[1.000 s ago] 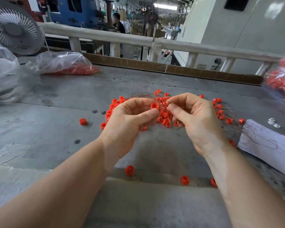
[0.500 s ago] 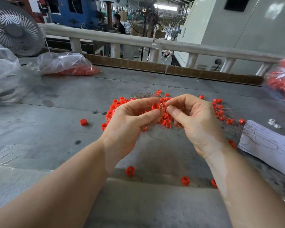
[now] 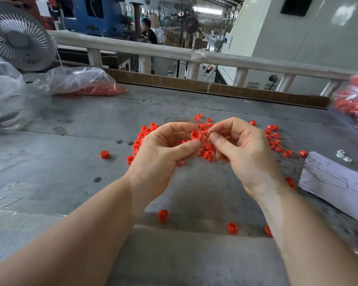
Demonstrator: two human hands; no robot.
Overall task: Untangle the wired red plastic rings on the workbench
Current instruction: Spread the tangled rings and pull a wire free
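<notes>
**Both hands pinch at the tangle of rings**

The left hand (image 3: 163,149) holds one red ring (image 3: 195,135) between thumb and forefinger, lifted just above the workbench (image 3: 70,157). The right hand (image 3: 244,149) is closed in a pinch right beside it, thumb and forefinger meeting on what looks like fine wire (image 3: 184,116) coming off that ring, though the strands there are too thin to be sure of. Behind and under both hands lies the tangled cluster of red rings (image 3: 207,149) strung on brownish wire, spread from the left hand's knuckles across to the white paper (image 3: 335,182) at the right. Loose single rings sit apart on the grey surface: one to the left (image 3: 104,154), three near the front edge (image 3: 163,216). A clear bag of red parts (image 3: 81,83) lies at the far left, near a white fan (image 3: 19,36)
</notes>
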